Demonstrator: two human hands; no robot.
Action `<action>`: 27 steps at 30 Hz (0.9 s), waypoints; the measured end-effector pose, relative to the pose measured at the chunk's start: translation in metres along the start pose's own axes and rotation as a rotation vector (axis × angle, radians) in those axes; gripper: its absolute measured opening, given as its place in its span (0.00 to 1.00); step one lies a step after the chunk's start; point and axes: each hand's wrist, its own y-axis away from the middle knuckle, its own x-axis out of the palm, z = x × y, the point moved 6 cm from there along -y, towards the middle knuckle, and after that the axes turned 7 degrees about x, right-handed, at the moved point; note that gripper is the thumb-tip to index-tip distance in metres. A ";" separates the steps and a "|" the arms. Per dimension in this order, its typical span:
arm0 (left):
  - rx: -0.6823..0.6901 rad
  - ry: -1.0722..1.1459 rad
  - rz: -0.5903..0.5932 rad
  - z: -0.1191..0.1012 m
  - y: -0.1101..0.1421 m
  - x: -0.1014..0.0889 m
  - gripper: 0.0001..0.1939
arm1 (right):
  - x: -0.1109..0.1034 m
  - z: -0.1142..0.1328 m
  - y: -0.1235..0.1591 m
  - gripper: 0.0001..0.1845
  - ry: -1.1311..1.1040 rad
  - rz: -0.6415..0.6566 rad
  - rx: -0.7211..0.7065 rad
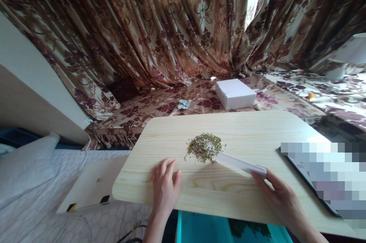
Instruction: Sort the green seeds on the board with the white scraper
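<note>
1. Evidently pinches one end of a white strip (241, 164) between thumb and fingers of the right hand (281, 195), clamped on that end alone, likely to leave most of the length free for reaching.
2. Slants the strip leftward over the tabletop, bringing its far end to the near right edge of a pile of green and white grains (204, 147); cannot tell for certain whether touching them or just short.
3. Finds the pile around the middle of the pale wooden table (251, 128), perhaps put there to stay within reach and away from the edges; spots a few loose grains around it.
4. Rests the left hand (166, 185) on the table, to the near left of the pile, fingers slightly apart and gripping nothing, seemingly for support.
5. Shows a dark-edged device (326, 178) at the right, well apart from the grains, possibly to stay out of the way.
6. Reveals a teal tub (206, 227) below the near edge, and a white box (236, 93) beyond the far one.
</note>
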 end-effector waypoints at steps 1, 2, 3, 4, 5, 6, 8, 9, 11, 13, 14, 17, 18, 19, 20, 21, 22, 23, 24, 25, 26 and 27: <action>0.002 -0.001 -0.003 0.000 0.000 0.000 0.15 | 0.001 0.000 0.000 0.16 0.003 -0.003 0.003; 0.005 -0.002 -0.005 0.000 0.000 0.000 0.15 | 0.001 0.000 -0.001 0.16 0.004 -0.009 0.009; 0.007 -0.002 -0.006 0.000 0.000 0.000 0.15 | 0.002 -0.001 -0.001 0.15 0.004 -0.013 0.014; 0.008 -0.003 -0.007 0.000 0.001 0.000 0.15 | 0.003 -0.001 -0.002 0.15 0.001 -0.008 0.019; 0.008 -0.004 -0.007 0.000 0.001 0.000 0.15 | 0.004 -0.002 -0.002 0.15 -0.002 -0.002 0.020; 0.007 -0.005 -0.006 0.000 0.001 0.000 0.16 | 0.004 -0.003 -0.002 0.15 -0.005 0.008 0.018; 0.007 -0.005 -0.005 0.001 0.001 0.000 0.16 | 0.005 -0.003 -0.002 0.15 0.001 0.024 -0.001; 0.008 -0.005 -0.005 0.001 0.001 0.000 0.16 | 0.006 -0.004 -0.002 0.15 0.012 0.035 -0.012; 0.011 -0.002 -0.007 0.001 0.001 0.001 0.16 | 0.005 -0.007 -0.002 0.15 0.045 0.038 -0.029; 0.014 0.000 -0.007 0.002 0.001 0.001 0.15 | 0.004 -0.012 -0.001 0.15 0.075 0.023 -0.034; 0.014 0.001 -0.006 0.002 0.001 0.002 0.16 | 0.003 -0.014 -0.001 0.16 0.085 0.014 -0.034; 0.008 0.001 -0.003 0.002 0.001 0.002 0.16 | 0.002 -0.019 0.000 0.17 0.088 -0.016 -0.023; 0.005 0.001 -0.003 0.002 0.001 0.002 0.16 | 0.001 -0.020 0.000 0.17 0.085 -0.021 -0.017; 0.003 0.001 -0.003 0.002 0.002 0.002 0.16 | 0.001 -0.020 0.001 0.17 0.081 -0.023 -0.010; 0.001 0.002 -0.002 0.002 0.002 0.001 0.16 | 0.001 -0.019 0.001 0.17 0.079 -0.026 -0.004; 0.000 0.003 -0.001 0.002 0.002 0.001 0.16 | 0.000 -0.018 0.001 0.17 0.077 -0.029 -0.003; -0.001 0.004 0.001 0.002 0.002 0.002 0.16 | 0.000 -0.017 0.001 0.17 0.077 -0.027 -0.005; -0.001 0.006 0.001 0.002 0.002 0.002 0.16 | 0.000 -0.016 0.000 0.16 0.077 -0.026 -0.009; -0.002 0.006 0.001 0.002 0.002 0.002 0.16 | 0.000 -0.015 0.000 0.16 0.076 -0.028 -0.015; -0.002 0.007 0.000 0.003 0.002 0.002 0.16 | 0.000 -0.015 0.000 0.16 0.074 -0.030 -0.023; -0.001 0.007 -0.002 0.003 0.001 0.002 0.16 | 0.000 -0.014 0.000 0.15 0.071 -0.032 -0.028; 0.001 0.006 -0.005 0.003 0.001 0.002 0.16 | 0.001 -0.014 0.000 0.15 0.068 -0.030 -0.031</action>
